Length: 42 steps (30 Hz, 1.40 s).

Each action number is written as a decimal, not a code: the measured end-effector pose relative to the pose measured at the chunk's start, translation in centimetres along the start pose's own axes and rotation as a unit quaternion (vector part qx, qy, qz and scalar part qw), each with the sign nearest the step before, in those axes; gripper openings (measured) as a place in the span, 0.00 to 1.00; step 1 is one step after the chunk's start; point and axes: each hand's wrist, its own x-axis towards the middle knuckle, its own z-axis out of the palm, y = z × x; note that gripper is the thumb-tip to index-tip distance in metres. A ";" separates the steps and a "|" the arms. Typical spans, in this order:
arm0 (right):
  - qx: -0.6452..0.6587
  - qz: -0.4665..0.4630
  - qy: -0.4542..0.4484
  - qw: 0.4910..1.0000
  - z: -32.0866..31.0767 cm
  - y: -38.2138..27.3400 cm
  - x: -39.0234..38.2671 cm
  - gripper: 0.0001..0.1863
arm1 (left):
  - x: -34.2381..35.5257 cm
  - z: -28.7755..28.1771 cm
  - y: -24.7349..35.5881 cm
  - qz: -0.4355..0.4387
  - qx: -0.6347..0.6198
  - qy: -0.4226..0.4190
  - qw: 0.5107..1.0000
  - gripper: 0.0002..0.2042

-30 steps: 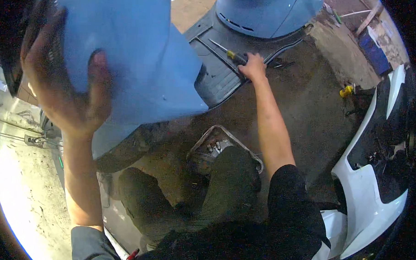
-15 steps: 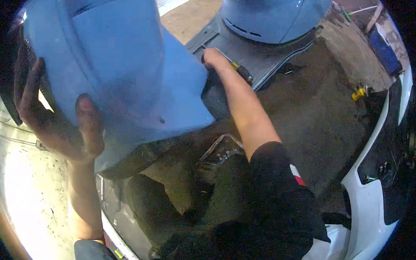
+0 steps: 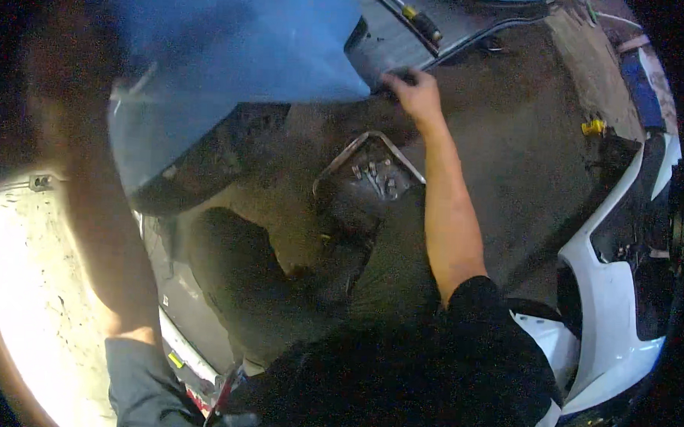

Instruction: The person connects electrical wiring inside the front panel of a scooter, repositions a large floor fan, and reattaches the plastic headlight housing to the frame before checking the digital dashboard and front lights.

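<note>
A large light-blue body panel (image 3: 235, 52), like a scooter's front cover, fills the upper left. My left hand (image 3: 72, 61) is raised against its left side, dark and smeared, so its fingers do not show. My right hand (image 3: 418, 94) is by the panel's pointed lower corner, over the edge of the grey footboard (image 3: 473, 18). Its fingers are curled together with something dark at the tips, too small to name. On the footboard lies a screwdriver (image 3: 420, 22) with a yellow and black handle. Below sits a dark tray with a pale rim (image 3: 333, 165), holding several bolts (image 3: 376, 177).
A white body panel (image 3: 606, 298) curves along the right side. Near it on the dark floor is a yellow object (image 3: 592, 127). A blue container (image 3: 640, 85) stands at the far right. My bent knees (image 3: 231, 262) flank the tray; a socket box (image 3: 40, 182) is at the left.
My right hand has moved off the footboard, back toward me, to the panel's corner. My left hand has moved up along the panel's side. The view has tipped downward, showing more of the tray.
</note>
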 end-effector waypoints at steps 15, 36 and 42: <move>-0.252 -0.052 -0.209 0.944 -2.1 -3.4 -7.0 0.26 | -25.0 10.1 13.7 -0.813 -0.494 -0.211 0.223 0.19; -0.343 0.209 -0.032 0.915 -10.7 17.3 -18.3 0.21 | -31.3 7.1 16.4 -0.158 -0.193 -0.679 0.691 0.39; -0.277 0.228 0.063 0.931 -9.9 15.1 -21.5 0.23 | -32.8 8.8 15.6 -0.130 -0.214 -0.656 0.712 0.37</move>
